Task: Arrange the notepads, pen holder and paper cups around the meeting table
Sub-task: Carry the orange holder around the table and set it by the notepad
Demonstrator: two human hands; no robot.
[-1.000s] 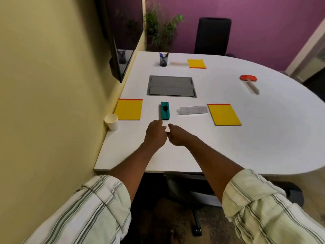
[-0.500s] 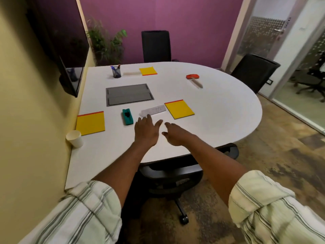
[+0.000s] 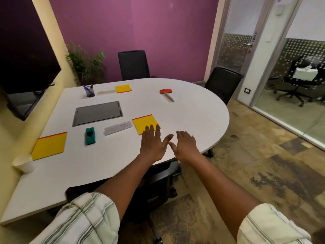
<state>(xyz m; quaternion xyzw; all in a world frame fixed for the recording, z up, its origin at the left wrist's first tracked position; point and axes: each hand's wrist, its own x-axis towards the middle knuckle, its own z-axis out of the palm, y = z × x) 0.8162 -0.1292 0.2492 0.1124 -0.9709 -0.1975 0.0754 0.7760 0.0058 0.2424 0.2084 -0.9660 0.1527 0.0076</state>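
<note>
With three yellow notepads [image 3: 146, 124] laid round desk [image 3: 193, 110], pen holder [image 3: 90, 91] at far end, one paper cup [image 3: 24, 163] at near-left edge, both hands [image 3: 153, 143] hover w/ fingers spread, empty—more cups prob. left.

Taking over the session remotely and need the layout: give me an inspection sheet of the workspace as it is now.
Surface: white meeting table with a grey hatch panel set in it.
Job's things: three yellow notepads, near left, near centre, far; pen holder with pens at the far left; one paper cup at the near-left edge.
Clutter: green block, pale strip, red-headed tool.
Grippers: left hand and right hand open, holding nothing; left fingertips overlap the centre notepad, contact unclear.
Cables: nothing seen.
Surroundings: black chairs, plant, wall screen, glass door.
</note>
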